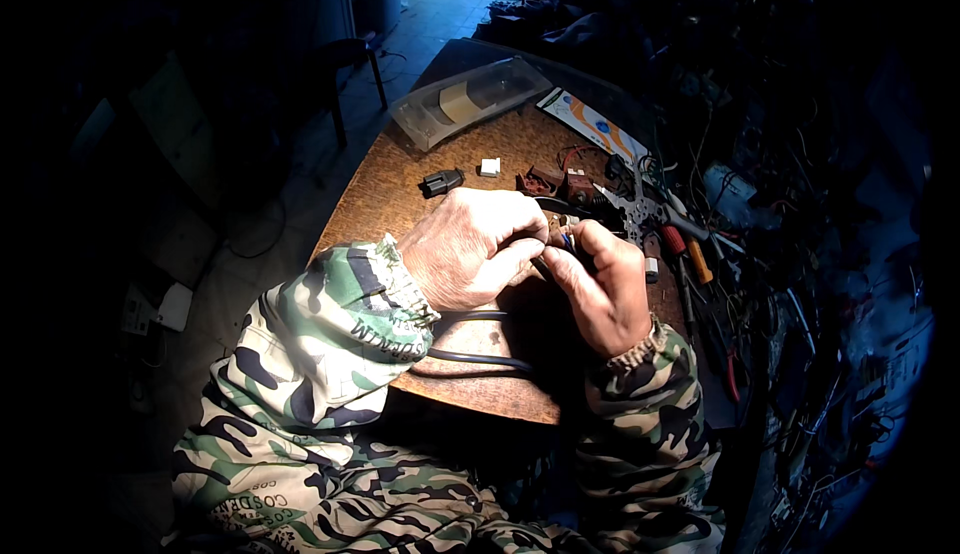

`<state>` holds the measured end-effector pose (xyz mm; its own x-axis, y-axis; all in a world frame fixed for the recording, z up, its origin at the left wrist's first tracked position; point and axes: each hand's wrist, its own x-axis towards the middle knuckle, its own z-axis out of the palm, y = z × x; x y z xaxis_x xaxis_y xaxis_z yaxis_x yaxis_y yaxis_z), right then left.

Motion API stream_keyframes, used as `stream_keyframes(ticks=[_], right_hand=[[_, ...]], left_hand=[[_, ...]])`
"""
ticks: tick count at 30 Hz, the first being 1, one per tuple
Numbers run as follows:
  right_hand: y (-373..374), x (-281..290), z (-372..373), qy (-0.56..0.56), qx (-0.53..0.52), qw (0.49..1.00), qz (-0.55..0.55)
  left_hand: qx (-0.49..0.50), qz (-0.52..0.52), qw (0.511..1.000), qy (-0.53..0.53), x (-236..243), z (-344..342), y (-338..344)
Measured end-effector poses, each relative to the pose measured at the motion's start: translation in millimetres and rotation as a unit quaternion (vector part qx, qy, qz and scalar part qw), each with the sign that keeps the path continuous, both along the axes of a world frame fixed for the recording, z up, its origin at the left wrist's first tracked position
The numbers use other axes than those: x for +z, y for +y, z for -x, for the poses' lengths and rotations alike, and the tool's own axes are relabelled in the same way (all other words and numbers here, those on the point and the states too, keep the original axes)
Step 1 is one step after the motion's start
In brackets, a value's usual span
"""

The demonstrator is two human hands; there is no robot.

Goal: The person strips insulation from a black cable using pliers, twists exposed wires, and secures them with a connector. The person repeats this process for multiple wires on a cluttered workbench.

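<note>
Over the near half of a wooden table (470,386), my hands meet, both closed in a pinch. My left hand (475,246) grips the end of a black cable (480,362), whose loop runs out beneath it along the table's near edge. Right beside it, my right hand (608,289) pinches thin wires at that cable end; a bit of blue shows between the fingers. The exact ends of the wires are hidden by my fingertips. Just beyond my left hand lie a black plug housing (441,183) and a small white connector (490,168).
Reddish-brown parts (560,185) lie beyond my hands. A metal multi-tool plier (636,209) and red- and orange-handled tools (686,250) crowd the right side. A clear plastic package (470,104) and a printed card (592,124) are farther back. A stool (350,54) stands at far left.
</note>
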<state>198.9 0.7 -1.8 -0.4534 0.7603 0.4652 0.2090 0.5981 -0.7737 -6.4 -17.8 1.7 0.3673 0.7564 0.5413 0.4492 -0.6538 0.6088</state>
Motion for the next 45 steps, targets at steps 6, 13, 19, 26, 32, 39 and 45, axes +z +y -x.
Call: stream_keyframes(ticks=[6,13,19,26,32,39,45], right_hand=[[5,15,-18,0.123,0.143,0.859,0.475],[-4,3,2,-0.051,-0.047,0.964,-0.258],[-2,-1,2,-0.06,-0.042,0.939,-0.337],[-5,1,0,-0.055,-0.048,0.935,-0.347],[-9,3,0,0.117,0.027,0.967,0.225],[0,0,-7,0.217,0.047,0.887,0.404],[-2,3,-5,0.231,0.045,0.873,0.428]], left_hand=[[-0.047,0.049,0.997,-0.026,6,-1,-2],[-0.099,0.362,0.905,-0.202,9,5,3],[-0.09,0.374,0.903,-0.192,10,8,1],[-0.113,0.393,0.889,-0.208,10,6,5],[-0.077,0.29,0.936,-0.182,3,4,0],[-0.033,0.066,0.995,-0.069,-1,-7,1],[-0.053,-0.037,0.997,-0.03,1,-5,3]])
